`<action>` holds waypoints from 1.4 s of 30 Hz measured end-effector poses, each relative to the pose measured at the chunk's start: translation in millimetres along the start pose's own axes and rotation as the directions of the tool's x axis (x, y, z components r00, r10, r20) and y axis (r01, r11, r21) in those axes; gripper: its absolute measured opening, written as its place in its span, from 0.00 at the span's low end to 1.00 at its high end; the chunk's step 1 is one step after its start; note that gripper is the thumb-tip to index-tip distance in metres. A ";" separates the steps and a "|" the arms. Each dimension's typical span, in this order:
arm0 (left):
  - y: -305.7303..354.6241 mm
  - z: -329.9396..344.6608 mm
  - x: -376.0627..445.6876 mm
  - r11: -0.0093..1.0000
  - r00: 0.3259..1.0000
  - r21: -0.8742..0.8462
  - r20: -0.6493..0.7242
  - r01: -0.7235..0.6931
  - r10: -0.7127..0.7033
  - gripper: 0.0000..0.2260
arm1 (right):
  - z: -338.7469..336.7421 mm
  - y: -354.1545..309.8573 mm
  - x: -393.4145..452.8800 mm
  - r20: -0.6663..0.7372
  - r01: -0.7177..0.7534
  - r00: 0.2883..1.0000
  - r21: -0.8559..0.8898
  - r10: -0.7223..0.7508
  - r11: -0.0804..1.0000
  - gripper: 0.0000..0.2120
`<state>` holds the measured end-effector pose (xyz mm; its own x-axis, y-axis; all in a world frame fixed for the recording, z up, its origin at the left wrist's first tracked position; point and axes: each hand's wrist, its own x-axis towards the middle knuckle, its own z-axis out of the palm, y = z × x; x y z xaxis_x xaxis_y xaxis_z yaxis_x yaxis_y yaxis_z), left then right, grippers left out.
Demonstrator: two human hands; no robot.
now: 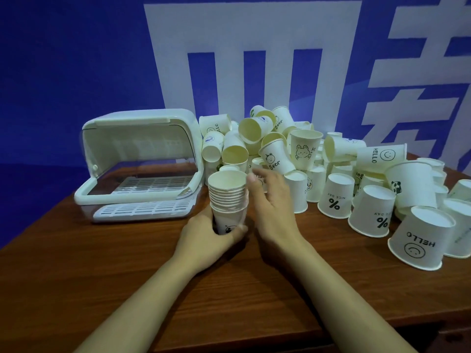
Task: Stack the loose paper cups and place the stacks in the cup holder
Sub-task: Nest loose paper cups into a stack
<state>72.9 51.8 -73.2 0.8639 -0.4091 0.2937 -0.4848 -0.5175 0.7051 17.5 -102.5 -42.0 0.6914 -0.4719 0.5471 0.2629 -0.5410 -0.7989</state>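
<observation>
The left hand [216, 234] grips the base of an upright stack of cups [228, 200] standing on the bench [127, 263]; the right hand [270, 200], fingers loose and holding nothing, reaches toward the loose cups [331, 174] heaped just behind; the cup holder [142, 161] sits open to the left; best to keep the stack steady and drop each cup in mouth-up, squarely.

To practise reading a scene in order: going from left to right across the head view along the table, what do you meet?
cup holder → stack of cups gripped by the left hand → right hand → upside-down "HELLO" cup
</observation>
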 end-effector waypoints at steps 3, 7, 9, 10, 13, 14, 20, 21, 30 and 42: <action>0.9 -1.3 0.3 1.000 1.000 0.004 0.004 0.011 -0.011 0.25 | -17.6 7.0 22.8 -0.217 0.018 0.975 -0.136 -0.047 0.991 0.23; 3.0 -1.9 0.3 0.999 0.999 0.027 0.029 0.028 -0.028 0.20 | -44.9 6.1 66.9 -0.338 -0.076 0.939 -0.381 -0.062 0.922 0.32; 3.7 -2.5 0.8 0.999 0.999 0.027 0.038 0.025 -0.026 0.20 | -53.1 7.6 88.0 -0.345 -0.169 0.939 -0.440 0.008 0.882 0.40; 3.4 -2.8 1.1 0.999 0.999 0.028 0.042 0.025 -0.026 0.21 | -55.9 8.5 96.8 -0.340 -0.204 0.940 -0.465 0.039 0.861 0.43; 1.9 -2.9 2.1 0.999 0.998 0.023 0.050 0.022 -0.023 0.22 | -60.2 11.4 117.1 -0.319 -0.222 0.946 -0.508 0.058 0.832 0.49; 1.2 -2.5 2.3 1.000 0.999 0.020 0.047 0.022 -0.023 0.21 | -60.0 12.5 121.6 -0.311 -0.215 0.949 -0.519 0.051 0.828 0.50; 1.1 -1.2 1.5 1.000 0.999 0.012 0.032 0.017 -0.018 0.20 | -63.0 26.5 133.0 -0.301 -0.199 0.953 -0.580 0.020 0.790 0.49; 1.3 -1.4 1.5 1.000 0.999 0.012 0.034 0.016 -0.017 0.20 | -64.2 27.8 132.4 -0.296 -0.180 0.955 -0.577 0.001 0.797 0.48; 5.1 -0.6 3.3 0.999 0.998 0.031 0.048 0.030 -0.032 0.25 | -43.9 -31.8 64.0 -0.312 0.360 0.878 -0.066 -0.362 0.931 0.24; 2.4 4.1 1.3 0.999 1.000 -0.031 -0.007 -0.013 0.012 0.20 | 2.7 -25.0 21.9 -0.192 0.400 0.905 0.075 -0.381 0.913 0.15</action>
<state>72.3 46.9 -73.8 0.8588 -0.4101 0.3069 -0.4910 -0.4885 0.7213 27.9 -97.4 -10.7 0.3959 -0.3549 0.8469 0.5669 -0.6310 -0.5295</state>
